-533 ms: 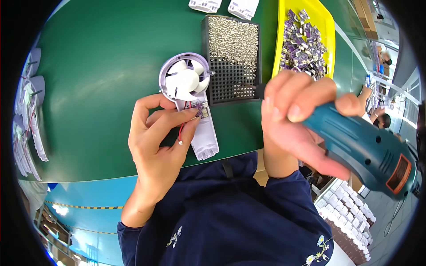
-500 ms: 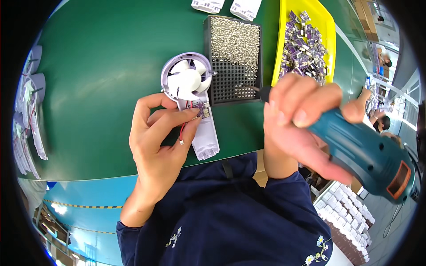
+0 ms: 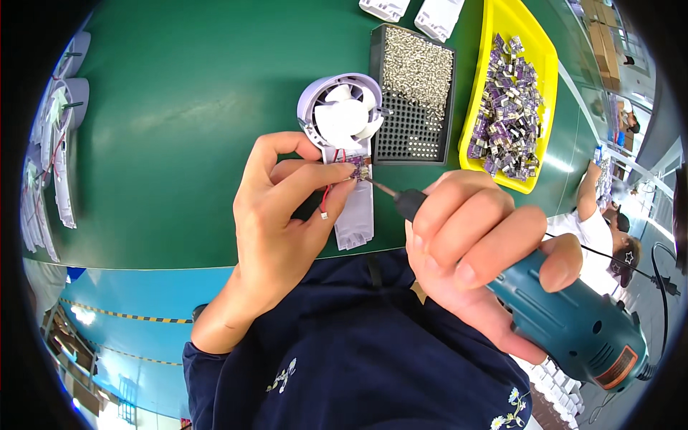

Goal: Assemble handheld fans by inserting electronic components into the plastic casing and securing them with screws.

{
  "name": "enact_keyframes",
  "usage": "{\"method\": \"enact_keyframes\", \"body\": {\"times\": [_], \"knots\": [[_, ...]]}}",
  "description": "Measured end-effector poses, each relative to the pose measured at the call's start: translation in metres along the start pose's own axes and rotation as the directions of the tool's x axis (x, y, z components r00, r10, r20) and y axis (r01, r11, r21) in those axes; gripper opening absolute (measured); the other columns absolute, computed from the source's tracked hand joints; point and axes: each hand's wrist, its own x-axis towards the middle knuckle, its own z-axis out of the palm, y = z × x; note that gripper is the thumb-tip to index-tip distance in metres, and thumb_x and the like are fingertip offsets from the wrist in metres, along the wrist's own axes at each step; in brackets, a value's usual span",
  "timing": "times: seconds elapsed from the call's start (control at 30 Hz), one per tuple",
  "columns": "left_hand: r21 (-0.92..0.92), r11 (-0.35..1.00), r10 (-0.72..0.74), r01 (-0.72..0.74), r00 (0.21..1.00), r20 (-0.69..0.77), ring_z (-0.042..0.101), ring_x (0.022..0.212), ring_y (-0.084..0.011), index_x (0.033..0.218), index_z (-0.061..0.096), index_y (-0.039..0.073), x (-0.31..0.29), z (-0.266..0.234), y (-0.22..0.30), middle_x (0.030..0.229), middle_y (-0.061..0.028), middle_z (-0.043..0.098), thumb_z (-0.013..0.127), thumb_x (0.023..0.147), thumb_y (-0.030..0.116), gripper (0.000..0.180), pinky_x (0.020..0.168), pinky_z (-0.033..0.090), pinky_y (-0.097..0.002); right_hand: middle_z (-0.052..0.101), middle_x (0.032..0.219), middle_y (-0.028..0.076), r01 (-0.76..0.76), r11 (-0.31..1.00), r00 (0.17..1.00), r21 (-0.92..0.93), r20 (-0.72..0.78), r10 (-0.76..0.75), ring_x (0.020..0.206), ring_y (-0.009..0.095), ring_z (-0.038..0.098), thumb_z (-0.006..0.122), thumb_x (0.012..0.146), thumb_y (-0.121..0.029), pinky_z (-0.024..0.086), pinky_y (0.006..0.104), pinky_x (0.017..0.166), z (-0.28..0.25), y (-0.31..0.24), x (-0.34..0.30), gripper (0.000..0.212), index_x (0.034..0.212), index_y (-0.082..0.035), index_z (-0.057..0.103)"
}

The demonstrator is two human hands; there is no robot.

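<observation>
My left hand (image 3: 279,204) pinches a small purple circuit board (image 3: 361,169) against the inside of a pale lilac fan housing (image 3: 355,223). A white-bladed fan (image 3: 340,122) sits in the housing's round end, and a red-and-black wire with a small white connector (image 3: 324,215) hangs beside my fingers. Wrapped round a teal electric screwdriver (image 3: 570,315), my right hand (image 3: 473,240) holds it slanted, bit toward the left. The bit's tip is at the board's right edge; whether it carries a screw is too small to tell.
A black perforated tray of small silver screws (image 3: 419,64) lies beyond the housing. To its right is a yellow bin (image 3: 550,86) of purple circuit boards. White shell parts (image 3: 438,18) lie at the far edge, lilac housings (image 3: 64,165) at the left. A person (image 3: 598,222) is at the right.
The screwdriver bit has moved from the screw tray to the circuit board, toward me and left. My left hand still pinches the board. The whole view has shifted a little.
</observation>
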Motion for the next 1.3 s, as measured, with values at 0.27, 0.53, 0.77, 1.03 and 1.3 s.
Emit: {"method": "enact_keyframes", "body": {"times": [0.27,0.53,0.77,1.03,1.3], "knots": [[-0.025,1.000,-0.003,0.003,1.000,-0.011,0.070,0.073,-0.0165,0.093,0.074,0.002,-0.001,0.002,-0.002,0.106,-0.0090,0.055,0.081,0.076,-0.007,0.019,0.061,0.053,-0.0283,0.057,0.084,0.007,-0.014,1.000,1.000,-0.028,0.002,0.014,0.052,0.017,0.050,0.060,0.087,-0.073,0.042,0.0340,0.048,0.004,0.010,-0.002,0.076,0.133,-0.014,0.047],[-0.036,0.999,-0.012,0.011,1.000,-0.026,0.067,0.072,-0.0163,0.093,0.074,0.002,-0.002,0.001,-0.001,0.105,-0.0091,0.056,0.081,0.077,-0.005,0.019,0.061,0.052,-0.0293,0.057,0.083,0.009,0.006,0.996,0.998,-0.086,0.067,-0.001,0.054,0.020,0.051,0.060,0.087,-0.073,0.042,0.0341,0.048,0.011,0.010,-0.005,0.077,0.132,-0.012,0.046],[-0.034,0.994,-0.100,0.101,0.994,0.044,0.069,0.093,-0.0206,0.103,0.068,-0.002,-0.001,0.004,0.010,0.112,-0.0127,0.058,0.070,0.085,-0.010,0.020,0.080,0.060,-0.0300,0.056,0.076,0.009,0.149,0.987,0.985,-0.065,0.102,-0.142,0.053,0.020,0.051,0.059,0.086,-0.075,0.043,0.0336,0.048,0.006,0.018,-0.006,0.076,0.123,-0.010,0.047],[-0.127,0.979,-0.171,0.162,0.983,-0.067,0.063,0.078,-0.0155,0.102,0.073,0.004,-0.001,-0.006,0.002,0.112,-0.0105,0.065,0.071,0.088,-0.002,0.016,0.063,0.050,-0.0261,0.050,0.071,0.006,0.118,0.920,0.927,0.374,-0.373,0.033,0.049,0.015,0.044,0.047,0.091,-0.078,0.039,0.0304,0.043,-0.020,-0.025,-0.004,0.077,0.121,-0.007,0.050],[-0.121,0.991,-0.070,0.052,0.987,-0.146,0.057,0.073,-0.0059,0.104,0.076,-0.002,0.127,-0.041,-0.031,0.089,-0.0044,0.072,0.073,0.088,0.001,0.017,0.063,0.046,-0.0199,0.052,0.067,0.005,0.091,0.950,0.820,0.300,-0.564,0.100,0.044,0.017,0.049,0.039,0.088,-0.084,0.042,0.0307,0.040,-0.049,-0.041,-0.059,0.080,0.116,-0.009,0.045]]}}
